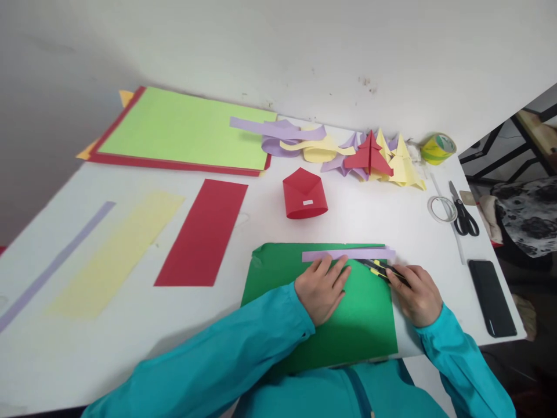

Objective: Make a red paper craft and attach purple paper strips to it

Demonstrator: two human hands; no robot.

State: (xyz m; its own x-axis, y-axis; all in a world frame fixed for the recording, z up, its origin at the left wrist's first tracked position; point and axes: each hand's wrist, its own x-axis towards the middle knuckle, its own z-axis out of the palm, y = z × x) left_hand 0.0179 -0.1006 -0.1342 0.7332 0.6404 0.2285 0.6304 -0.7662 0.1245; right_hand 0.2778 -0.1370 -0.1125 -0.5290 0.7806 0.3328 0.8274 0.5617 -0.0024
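A green sheet of paper (361, 313) lies on the table in front of me, its top left corner curled. Along its top edge rests a narrow lilac paper strip (369, 253). My left hand (322, 289) lies flat on the green sheet, fingers stretched out, with the fingertips at the strip's lower edge. In my right hand (415, 295) is a black and yellow box cutter (389, 271), its blade pointing left just under the strip. Whether the blade touches the paper I cannot tell. Beyond the sheet stands a folded red paper envelope (304, 194) with a small white patch.
Red (202, 232), pale yellow (117, 255) and lilac paper strips (61, 261) lie at left. Behind are stacked coloured sheets (183, 130), curled strips (300, 136) and folded paper shapes (369, 157). At right are a tape roll (437, 148), scissors (463, 212) and a phone (491, 297).
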